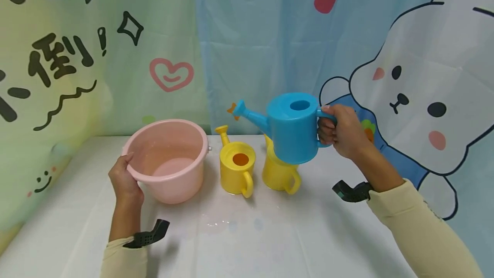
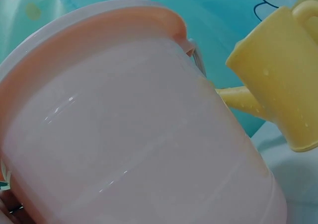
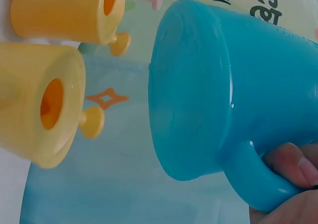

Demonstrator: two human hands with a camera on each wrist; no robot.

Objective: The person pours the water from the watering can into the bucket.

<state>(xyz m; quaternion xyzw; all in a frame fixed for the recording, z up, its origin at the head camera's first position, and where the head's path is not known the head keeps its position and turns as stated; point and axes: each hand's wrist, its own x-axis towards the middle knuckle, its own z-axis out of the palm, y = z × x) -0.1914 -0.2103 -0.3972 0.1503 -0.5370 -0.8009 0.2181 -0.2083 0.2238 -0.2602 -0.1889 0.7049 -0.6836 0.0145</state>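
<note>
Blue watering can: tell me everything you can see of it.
The blue watering can looks like smooth, glossy plastic. It has a rounded body, an oval opening in the top, a slim spout with a flared tip and a curved handle. The right hand grips the handle, holding it above the table, roughly upright, spout toward the head view's left. There it partly hides a yellow watering can. Its inside is too dark to tell whether it holds water.

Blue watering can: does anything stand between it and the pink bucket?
Yes, at table level: one yellow watering can stands between the pink bucket and the blue can, which the right hand holds raised. A second yellow can is partly hidden behind the blue one. Above them, the way looks clear.
</note>
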